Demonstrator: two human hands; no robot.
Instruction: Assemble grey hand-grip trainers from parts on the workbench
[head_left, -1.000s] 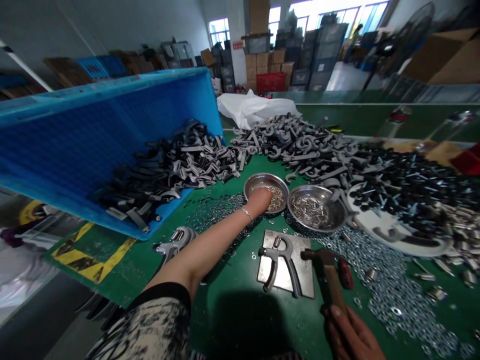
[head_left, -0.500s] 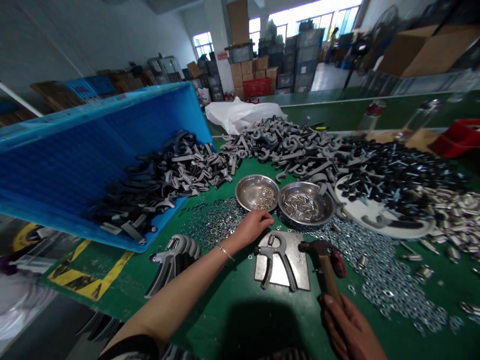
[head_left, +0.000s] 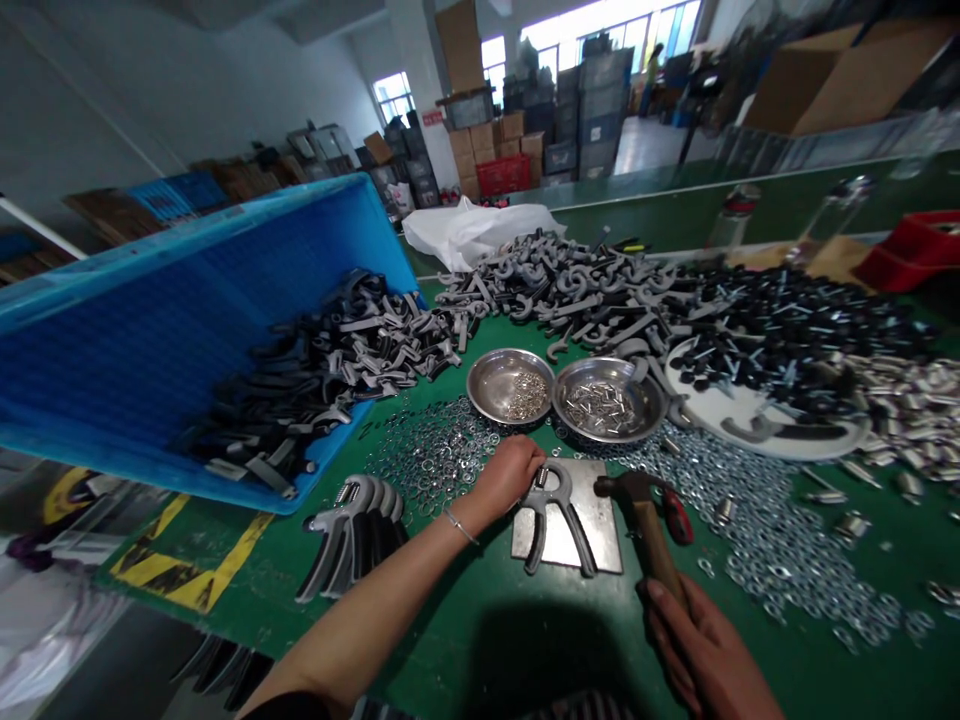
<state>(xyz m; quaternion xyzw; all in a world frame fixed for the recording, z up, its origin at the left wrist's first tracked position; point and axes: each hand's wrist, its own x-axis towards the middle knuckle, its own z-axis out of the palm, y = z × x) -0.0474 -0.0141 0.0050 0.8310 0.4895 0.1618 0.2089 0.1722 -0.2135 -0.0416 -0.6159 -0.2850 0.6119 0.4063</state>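
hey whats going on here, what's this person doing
A person is at a green workbench. Their left hand sits against a metal-and-black hand grip exerciser lying on a steel plate, and their right hand holds a wooden-handled hammer. More hand grips lie grouped nearby, near two steel dishes of small metal parts, loose washers and a tilted blue crate of grey handles.

Past the green workbench point(head_left: 862, 680), a white plastic sack point(head_left: 472, 235) lies at the far edge. Cardboard cartons point(head_left: 480, 145) and grey storage crates point(head_left: 589, 110) stand stacked around a red crate point(head_left: 504, 175), and a person point(head_left: 651, 80) stands far off by the windows point(head_left: 600, 30). Yellow-and-black tape point(head_left: 191, 560) runs across the bench's near corner.
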